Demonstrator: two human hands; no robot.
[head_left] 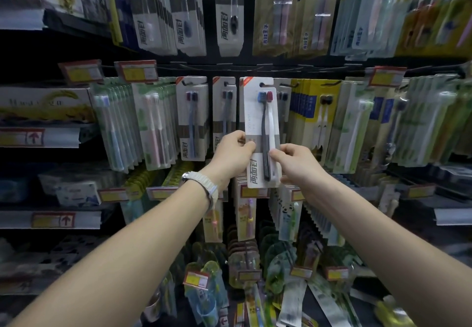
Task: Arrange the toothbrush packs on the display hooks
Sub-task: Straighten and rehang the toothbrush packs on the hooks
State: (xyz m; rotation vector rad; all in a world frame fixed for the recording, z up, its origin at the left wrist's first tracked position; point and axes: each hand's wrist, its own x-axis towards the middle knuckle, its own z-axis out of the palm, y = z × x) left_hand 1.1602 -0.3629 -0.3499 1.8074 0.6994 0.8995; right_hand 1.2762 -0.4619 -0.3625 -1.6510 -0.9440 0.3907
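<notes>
Head view, middle tier of the toothbrush wall. Both hands are on one toothbrush pack, a white card with two brushes, dark and white handles, blue and red heads. Left hand pinches the pack's left edge at about mid-height, thumb across the front, fingers curled behind. Right hand grips the lower right edge, thumb and forefinger closed on the card; the other fingers are folded under and I cannot see what they touch. A pale watch sits on the left wrist. The pack is held upright in front of the middle row, its hang hole level with the hooks that carry the neighbouring packs of the same brand. I cannot tell whether the hole is already threaded on a hook or just hovers before the tip; the card hides the hook behind it. My judgement: this is the hanging step for this pack, near its end. Next move calls for lining the hole with the hook tip, pushing the card straight back along the wire until it meets the packs behind, then releasing both hands. Risk I note: a tilted card would snag or miss the tip. Loose packs lie jumbled at the bottom of the display, so more hanging looks to remain.
</notes>
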